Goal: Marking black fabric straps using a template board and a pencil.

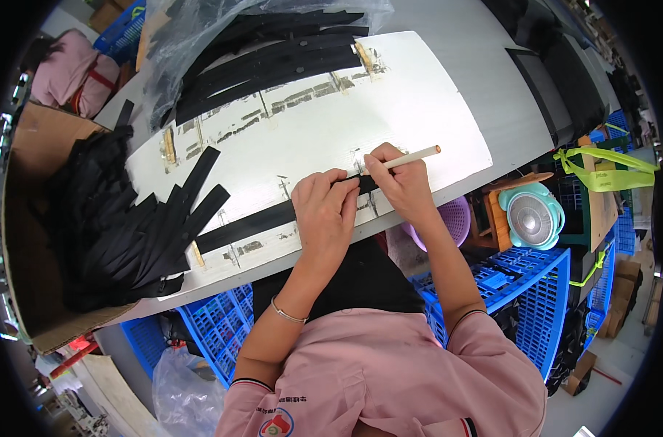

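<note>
Filling the near edge, a pink shirt (404, 357) is cut off by the frame. Beyond it, below the table (510, 138), blue crates (546, 309) show only in part, their contents hard to make out; to the right, a purple basket (455, 222) is half covered by the right forearm, with a turquoise fan (530, 217) beside it.

On the near part of a white board (419, 87) lies a black strip (255, 221), its long axis running from near left to slightly farther right. The left hand (323, 211) rests on it, fingers bent and close together, covering its middle stretch; whether they pinch or only press it, I cannot tell. Just right of that, the right hand (401, 178) grips a pale pencil (419, 156) between thumb and fingers. Its blunt end points right and a little far, its other end left toward the strip; the tip is too small to make out, so contact is unclear.

At the left, a heap of black strips (113, 218) overflows a cardboard box (44, 131), several ends pointing far and right onto the board. Farther off, more dark strips (273, 69) lie across the board's far side, partly hidden under clear plastic (164, 62). At far left, a person in pink (73, 73) is turned away.
</note>
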`<act>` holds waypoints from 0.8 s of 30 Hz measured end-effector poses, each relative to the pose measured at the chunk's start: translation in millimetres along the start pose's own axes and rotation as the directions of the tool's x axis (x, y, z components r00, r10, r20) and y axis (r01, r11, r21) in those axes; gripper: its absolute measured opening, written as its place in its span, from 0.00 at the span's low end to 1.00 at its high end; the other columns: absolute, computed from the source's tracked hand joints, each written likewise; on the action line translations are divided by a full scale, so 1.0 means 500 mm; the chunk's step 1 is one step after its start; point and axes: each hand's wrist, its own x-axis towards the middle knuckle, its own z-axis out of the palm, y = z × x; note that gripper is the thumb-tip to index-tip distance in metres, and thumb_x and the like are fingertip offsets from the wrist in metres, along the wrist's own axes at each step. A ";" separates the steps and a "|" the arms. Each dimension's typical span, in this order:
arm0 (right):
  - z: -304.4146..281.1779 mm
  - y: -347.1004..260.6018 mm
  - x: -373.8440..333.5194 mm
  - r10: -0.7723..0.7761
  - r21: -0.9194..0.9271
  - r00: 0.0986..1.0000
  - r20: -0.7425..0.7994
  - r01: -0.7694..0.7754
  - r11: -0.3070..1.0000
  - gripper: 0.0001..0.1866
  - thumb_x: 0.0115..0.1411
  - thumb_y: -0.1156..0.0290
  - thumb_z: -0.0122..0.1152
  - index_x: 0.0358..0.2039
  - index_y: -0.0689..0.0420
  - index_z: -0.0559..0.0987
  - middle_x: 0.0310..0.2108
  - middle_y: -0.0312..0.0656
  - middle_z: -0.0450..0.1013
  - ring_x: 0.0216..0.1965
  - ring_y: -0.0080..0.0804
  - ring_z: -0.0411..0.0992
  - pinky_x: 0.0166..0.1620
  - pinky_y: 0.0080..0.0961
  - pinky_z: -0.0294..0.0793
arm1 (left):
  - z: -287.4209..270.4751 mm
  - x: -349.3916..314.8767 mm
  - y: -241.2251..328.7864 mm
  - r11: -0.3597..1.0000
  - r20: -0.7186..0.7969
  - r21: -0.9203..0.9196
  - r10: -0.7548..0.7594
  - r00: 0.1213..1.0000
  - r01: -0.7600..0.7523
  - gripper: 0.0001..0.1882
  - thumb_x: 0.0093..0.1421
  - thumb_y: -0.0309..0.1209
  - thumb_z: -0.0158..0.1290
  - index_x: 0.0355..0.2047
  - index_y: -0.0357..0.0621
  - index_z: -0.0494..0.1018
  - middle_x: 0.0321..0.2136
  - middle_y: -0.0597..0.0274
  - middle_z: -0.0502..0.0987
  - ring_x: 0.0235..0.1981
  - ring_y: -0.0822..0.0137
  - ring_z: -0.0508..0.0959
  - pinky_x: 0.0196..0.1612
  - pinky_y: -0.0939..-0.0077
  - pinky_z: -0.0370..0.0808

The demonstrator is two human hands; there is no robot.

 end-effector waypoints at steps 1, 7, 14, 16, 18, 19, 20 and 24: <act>0.001 0.001 0.000 0.003 0.000 1.000 0.002 -0.003 1.000 0.09 0.68 0.72 0.60 0.31 0.63 0.79 0.23 0.32 0.71 0.27 0.16 0.65 0.29 0.19 0.64 | 0.000 0.001 0.000 1.000 0.002 0.000 -0.003 1.000 0.003 0.08 0.55 0.24 0.65 0.36 0.46 0.83 0.40 0.67 0.81 0.44 0.62 0.77 0.52 0.66 0.67; 0.007 0.011 -0.001 -0.128 0.019 0.987 -0.098 0.130 0.991 0.12 0.67 0.66 0.60 0.30 0.61 0.78 0.17 0.39 0.70 0.19 0.25 0.68 0.26 0.26 0.67 | 0.001 0.000 0.000 1.000 0.007 0.001 -0.009 1.000 0.009 0.08 0.54 0.24 0.66 0.36 0.46 0.83 0.40 0.68 0.81 0.45 0.62 0.77 0.53 0.67 0.66; 0.001 0.028 0.000 -0.160 -0.068 0.986 0.038 0.162 0.984 0.14 0.65 0.66 0.59 0.25 0.60 0.76 0.17 0.43 0.70 0.19 0.33 0.71 0.26 0.29 0.68 | 0.000 -0.001 -0.004 1.000 -0.014 -0.007 0.001 1.000 -0.001 0.08 0.54 0.25 0.66 0.35 0.46 0.83 0.40 0.67 0.81 0.45 0.61 0.77 0.53 0.65 0.66; 0.007 0.027 0.002 -0.202 -0.095 0.978 0.059 0.207 0.974 0.14 0.65 0.66 0.59 0.25 0.60 0.76 0.17 0.44 0.70 0.19 0.35 0.72 0.26 0.30 0.68 | -0.004 -0.004 -0.008 1.000 -0.032 0.004 -0.010 0.999 0.010 0.08 0.54 0.25 0.66 0.35 0.46 0.83 0.40 0.66 0.81 0.45 0.61 0.77 0.53 0.65 0.66; 0.004 0.028 0.002 -0.199 -0.158 0.979 0.053 0.205 0.966 0.13 0.65 0.67 0.59 0.25 0.61 0.77 0.18 0.43 0.71 0.19 0.32 0.73 0.26 0.31 0.68 | -0.004 -0.004 -0.011 1.000 -0.006 -0.005 0.000 1.000 0.000 0.09 0.54 0.25 0.65 0.37 0.45 0.83 0.42 0.64 0.80 0.47 0.58 0.77 0.53 0.63 0.67; 0.004 0.025 0.001 -0.212 -0.139 0.975 0.071 0.220 0.966 0.13 0.65 0.67 0.59 0.25 0.61 0.77 0.18 0.43 0.71 0.19 0.32 0.73 0.26 0.31 0.68 | -0.006 -0.006 -0.013 1.000 -0.020 0.019 -0.010 1.000 0.010 0.09 0.54 0.25 0.65 0.37 0.45 0.83 0.42 0.64 0.80 0.47 0.58 0.77 0.53 0.63 0.67; 0.000 0.021 -0.003 -0.177 -0.084 0.983 0.051 0.181 0.980 0.13 0.65 0.68 0.59 0.26 0.61 0.78 0.18 0.40 0.72 0.20 0.28 0.71 0.25 0.29 0.67 | -0.007 -0.008 -0.013 1.000 -0.012 -0.019 -0.006 1.000 0.006 0.09 0.54 0.25 0.65 0.38 0.44 0.82 0.43 0.62 0.80 0.47 0.57 0.76 0.54 0.61 0.67; -0.014 0.023 -0.015 -0.062 0.196 0.997 -0.036 0.068 0.978 0.10 0.68 0.72 0.60 0.30 0.61 0.83 0.21 0.31 0.71 0.22 0.15 0.63 0.26 0.17 0.60 | -0.064 -0.019 -0.022 0.999 -0.060 -0.034 -0.034 0.998 0.032 0.12 0.55 0.24 0.65 0.40 0.44 0.82 0.47 0.58 0.79 0.53 0.53 0.75 0.59 0.60 0.66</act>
